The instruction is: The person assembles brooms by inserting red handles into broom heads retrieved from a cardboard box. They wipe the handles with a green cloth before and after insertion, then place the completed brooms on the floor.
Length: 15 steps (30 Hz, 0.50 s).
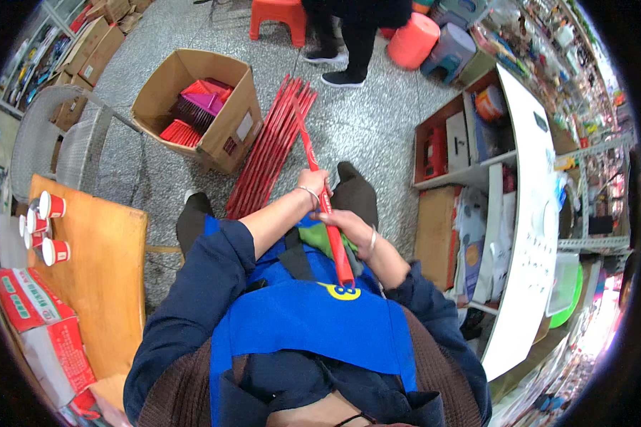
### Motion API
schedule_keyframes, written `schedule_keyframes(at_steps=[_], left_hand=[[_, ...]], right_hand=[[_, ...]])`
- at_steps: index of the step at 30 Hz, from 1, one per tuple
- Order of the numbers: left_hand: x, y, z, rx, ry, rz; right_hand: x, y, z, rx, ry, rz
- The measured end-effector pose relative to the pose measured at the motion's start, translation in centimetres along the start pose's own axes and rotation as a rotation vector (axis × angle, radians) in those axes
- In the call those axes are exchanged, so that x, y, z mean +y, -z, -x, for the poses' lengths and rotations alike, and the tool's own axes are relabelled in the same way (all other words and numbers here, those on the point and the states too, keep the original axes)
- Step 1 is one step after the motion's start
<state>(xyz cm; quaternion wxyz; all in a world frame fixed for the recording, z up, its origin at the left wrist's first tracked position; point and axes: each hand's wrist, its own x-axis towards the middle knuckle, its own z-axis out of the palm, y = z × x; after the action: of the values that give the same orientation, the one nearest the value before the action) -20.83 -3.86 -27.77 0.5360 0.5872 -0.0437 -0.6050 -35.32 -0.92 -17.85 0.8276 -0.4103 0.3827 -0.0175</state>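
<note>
I hold a long red stick (340, 260), wrapped in printed red film, in front of my blue apron (292, 320). It slants from my lap up and away toward the floor. My left hand (313, 183) is closed around its middle. Nearer to me, my right hand (343, 225) wraps the stick, its fingers partly hidden. Below the right hand, a green cloth-like piece (315, 238) lies against my lap; whether that hand touches it I cannot tell. Several similar red sticks (269, 153) lie side by side on the floor beyond my left arm.
An open cardboard box (229, 139) holds red and purple plastic broom heads or dustpans. At left stands a wooden table (114, 242) with paper cups (55, 251). A white-topped desk (516, 285) is at right. Ahead are a person's legs (357, 46) and a red stool (278, 13).
</note>
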Motion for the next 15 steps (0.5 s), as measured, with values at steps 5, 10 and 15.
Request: schedule_keyframes(at_steps=[5, 10, 15], left_hand=[[1.2, 4.4, 1.3, -0.337, 0.285, -0.178], [3.8, 5.6, 1.2, -0.462, 0.289, -0.422], [5.5, 4.9, 2.9, -0.476, 0.156, -0.526]], right_hand=[[0.9, -2.5, -4.4, -0.008, -0.016, -0.165], [1.0, 0.5, -3.3, -0.047, 0.117, -0.128], [-0.4, 10.5, 1.2, 0.108, 0.433, -0.802]])
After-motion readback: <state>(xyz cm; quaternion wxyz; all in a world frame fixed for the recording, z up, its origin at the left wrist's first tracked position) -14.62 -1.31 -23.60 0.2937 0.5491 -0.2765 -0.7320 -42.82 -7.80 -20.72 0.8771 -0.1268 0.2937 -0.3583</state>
